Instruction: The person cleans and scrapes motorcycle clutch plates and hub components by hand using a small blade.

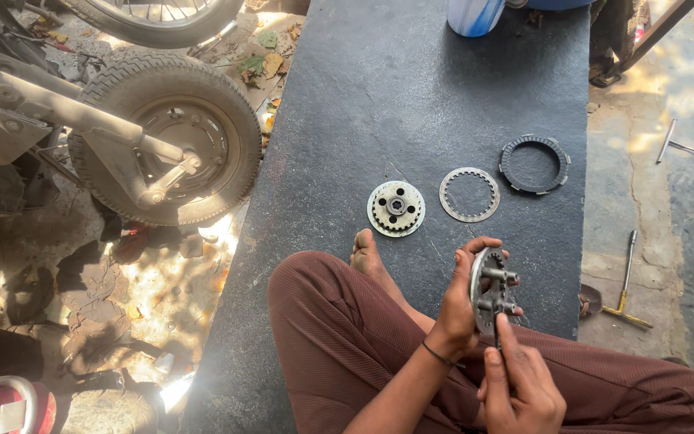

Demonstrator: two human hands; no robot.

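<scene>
Both hands meet over the lap: the left hand [458,299] grips a round grey metal clutch plate with raised posts [489,291] on edge, fingers curled around its rim, while the right hand [520,384] reaches up from below, its forefinger touching the plate's lower posts. Far left stands a small black rubber wheel [172,138]. On the dark stone slab [411,96] lie a toothed silver hub [396,208], a thin steel ring [469,194] and a black friction ring [533,164].
</scene>
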